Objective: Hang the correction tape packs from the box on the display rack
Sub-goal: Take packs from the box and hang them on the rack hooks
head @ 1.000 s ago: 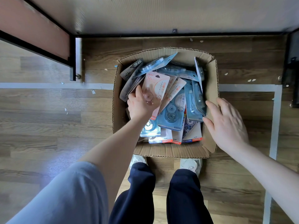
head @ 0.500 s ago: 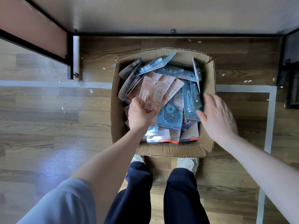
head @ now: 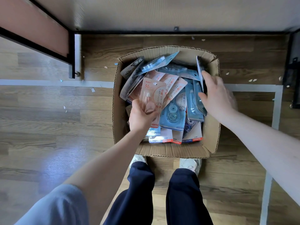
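A person stood over a cardboard box [head: 211,132] heaped with correction tape packs [head: 172,109] on the floor. The left hand [head: 141,116] gripped a pink pack [head: 151,93] by its lower end; the right hand [head: 216,96], fingers straight, touched an upright blue pack [head: 200,71] at the box's right wall. Hanging looked barely begun. Bare floor surrounded the box.
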The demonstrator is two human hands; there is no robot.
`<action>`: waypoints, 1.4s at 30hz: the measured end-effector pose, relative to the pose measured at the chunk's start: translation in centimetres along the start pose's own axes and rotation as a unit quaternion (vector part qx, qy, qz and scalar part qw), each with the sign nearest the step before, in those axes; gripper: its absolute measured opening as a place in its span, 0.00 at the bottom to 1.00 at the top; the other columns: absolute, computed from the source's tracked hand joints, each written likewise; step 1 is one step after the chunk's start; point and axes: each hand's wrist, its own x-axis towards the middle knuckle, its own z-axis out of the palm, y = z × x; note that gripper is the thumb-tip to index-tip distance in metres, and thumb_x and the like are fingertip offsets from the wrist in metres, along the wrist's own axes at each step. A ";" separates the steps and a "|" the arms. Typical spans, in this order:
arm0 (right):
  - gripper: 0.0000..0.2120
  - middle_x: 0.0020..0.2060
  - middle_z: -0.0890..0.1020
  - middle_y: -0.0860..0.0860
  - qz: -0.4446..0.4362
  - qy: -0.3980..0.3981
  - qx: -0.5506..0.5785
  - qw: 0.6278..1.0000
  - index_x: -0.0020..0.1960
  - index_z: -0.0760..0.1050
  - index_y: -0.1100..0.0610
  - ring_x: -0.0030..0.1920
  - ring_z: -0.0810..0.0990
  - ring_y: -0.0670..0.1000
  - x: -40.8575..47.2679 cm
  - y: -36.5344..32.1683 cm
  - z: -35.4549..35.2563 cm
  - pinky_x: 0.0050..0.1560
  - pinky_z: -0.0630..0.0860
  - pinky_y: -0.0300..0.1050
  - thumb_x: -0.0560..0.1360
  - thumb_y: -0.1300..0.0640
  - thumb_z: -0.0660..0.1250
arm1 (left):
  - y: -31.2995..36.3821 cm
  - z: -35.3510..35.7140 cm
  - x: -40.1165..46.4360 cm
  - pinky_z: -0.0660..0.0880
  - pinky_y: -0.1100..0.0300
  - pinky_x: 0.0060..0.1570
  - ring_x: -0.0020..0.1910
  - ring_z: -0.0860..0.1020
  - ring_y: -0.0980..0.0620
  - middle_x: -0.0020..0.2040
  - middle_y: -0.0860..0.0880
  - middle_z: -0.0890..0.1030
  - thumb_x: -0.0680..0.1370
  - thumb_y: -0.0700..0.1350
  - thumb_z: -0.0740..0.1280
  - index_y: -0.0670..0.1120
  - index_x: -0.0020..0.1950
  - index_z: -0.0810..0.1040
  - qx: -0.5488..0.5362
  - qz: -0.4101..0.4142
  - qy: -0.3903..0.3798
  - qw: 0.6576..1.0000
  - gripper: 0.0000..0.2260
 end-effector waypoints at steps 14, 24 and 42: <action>0.20 0.53 0.78 0.60 -0.093 0.068 -0.127 0.985 0.60 0.70 0.60 0.46 0.78 0.64 2.9 1.0 1.7 0.37 0.68 0.49 0.73 0.75 0.56 | -1.3 -0.5 -0.2 0.75 0.50 0.56 0.52 0.76 0.49 0.50 0.52 0.76 0.67 0.44 0.76 0.47 0.57 0.67 -0.035 -0.005 -0.025 0.999 0.24; 0.14 0.49 0.81 0.59 -0.179 0.040 -0.181 0.966 0.56 0.77 0.63 0.51 0.77 0.61 1.9 2.2 2.1 0.44 0.76 0.50 0.73 0.71 0.61 | -1.7 -0.8 -0.2 0.75 0.48 0.56 0.52 0.76 0.49 0.50 0.52 0.75 0.67 0.44 0.76 0.50 0.55 0.65 -0.039 -0.001 -0.032 0.999 0.25; 0.31 0.58 0.79 0.55 -0.125 -0.048 -0.002 0.991 0.75 0.58 0.49 0.56 0.77 0.61 3.9 1.6 -0.1 0.56 0.74 0.54 0.76 0.64 0.65 | -2.4 -1.2 0.2 0.77 0.51 0.53 0.52 0.77 0.51 0.50 0.54 0.76 0.67 0.43 0.78 0.49 0.57 0.67 -0.046 0.014 -0.044 0.998 0.26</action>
